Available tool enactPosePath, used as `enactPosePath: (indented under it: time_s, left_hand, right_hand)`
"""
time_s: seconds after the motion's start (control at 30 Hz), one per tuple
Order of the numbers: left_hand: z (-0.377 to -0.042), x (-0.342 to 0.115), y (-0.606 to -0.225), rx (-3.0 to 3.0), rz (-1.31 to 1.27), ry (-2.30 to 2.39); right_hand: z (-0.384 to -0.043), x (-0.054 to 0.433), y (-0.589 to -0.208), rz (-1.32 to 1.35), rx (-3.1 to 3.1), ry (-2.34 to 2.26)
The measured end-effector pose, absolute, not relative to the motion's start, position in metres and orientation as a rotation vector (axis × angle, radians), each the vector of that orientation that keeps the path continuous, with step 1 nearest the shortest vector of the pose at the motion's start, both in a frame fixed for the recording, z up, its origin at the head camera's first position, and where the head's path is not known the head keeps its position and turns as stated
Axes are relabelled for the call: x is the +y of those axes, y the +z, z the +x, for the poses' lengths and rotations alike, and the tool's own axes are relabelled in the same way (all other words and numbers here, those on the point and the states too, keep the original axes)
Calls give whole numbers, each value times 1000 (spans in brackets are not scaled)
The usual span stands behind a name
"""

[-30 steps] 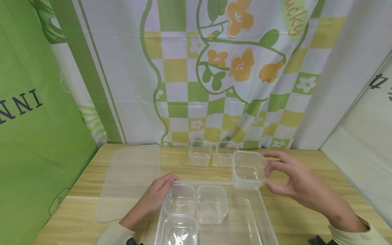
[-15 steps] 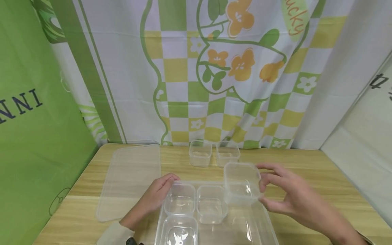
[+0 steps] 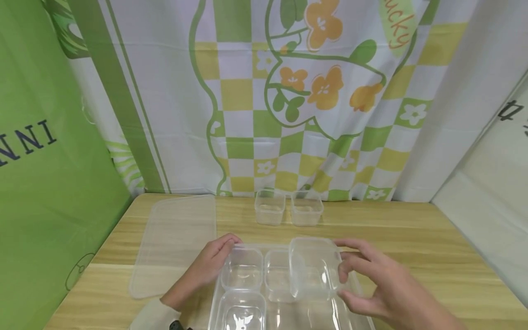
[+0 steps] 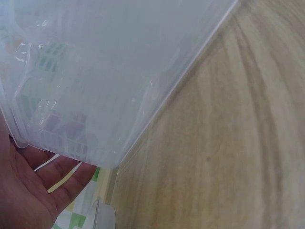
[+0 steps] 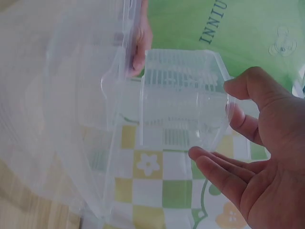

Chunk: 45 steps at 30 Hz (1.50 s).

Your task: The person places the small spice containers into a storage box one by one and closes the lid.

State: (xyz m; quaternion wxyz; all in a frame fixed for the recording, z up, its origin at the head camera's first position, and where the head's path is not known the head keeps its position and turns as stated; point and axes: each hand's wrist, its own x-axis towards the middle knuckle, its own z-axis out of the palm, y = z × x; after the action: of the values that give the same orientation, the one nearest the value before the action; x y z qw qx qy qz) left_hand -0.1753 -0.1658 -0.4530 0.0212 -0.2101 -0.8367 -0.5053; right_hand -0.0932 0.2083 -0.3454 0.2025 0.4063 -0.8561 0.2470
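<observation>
My right hand (image 3: 375, 279) pinches a small clear plastic container (image 3: 314, 266) at its right side, thumb toward me and fingers at the far side. The container hangs tilted over a large clear plastic box (image 3: 305, 316), overlapping one of the containers inside. In the right wrist view, the held container (image 5: 183, 102) is beside the box wall. At the box's back left corner, my left hand (image 3: 214, 259) grips the rim; the left wrist view has its fingers (image 4: 71, 188) against the outer wall. Three similar containers (image 3: 242, 270) stand in the box's left and middle.
Two more small containers (image 3: 270, 208) stand side by side at the back of the wooden table (image 3: 396, 224). A flat translucent lid (image 3: 177, 243) lies to the left. Behind the table hangs a checked, flowered curtain (image 3: 288, 151), with a green cloth (image 3: 62, 192) at the left.
My right hand has brought the small container left and toward me, from the box's back right corner to over its interior, tilting it. My left hand has stayed on the rim.
</observation>
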Motion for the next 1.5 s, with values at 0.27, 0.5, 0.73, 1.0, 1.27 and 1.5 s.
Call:
enactPosePath:
  time_s: [0.27, 0.5, 0.73, 1.0, 1.27, 1.5]
  left_hand:
    - [-175, -165, -453, -2591, -646, -1565]
    - [-174, -165, -453, -2586, -636, -1597]
    - [-172, -166, -452, -2580, -645, -1616]
    - [-172, -167, -452, -2573, -647, -1627]
    - [-172, -168, -451, -2567, -640, -1658]
    - [-173, -167, -451, -2575, -643, -1650]
  right_hand:
    - [-86, 199, -364, 1258, -2236, 773]
    - [-79, 196, -384, 1264, -2268, 830]
    - [-70, 194, -394, 1277, -2346, 980]
    - [-67, 195, -406, 1031, -2698, 1450]
    - [-62, 187, -429, 1179, -2546, 1419]
    - [-62, 181, -437, 792, -2780, 1875]
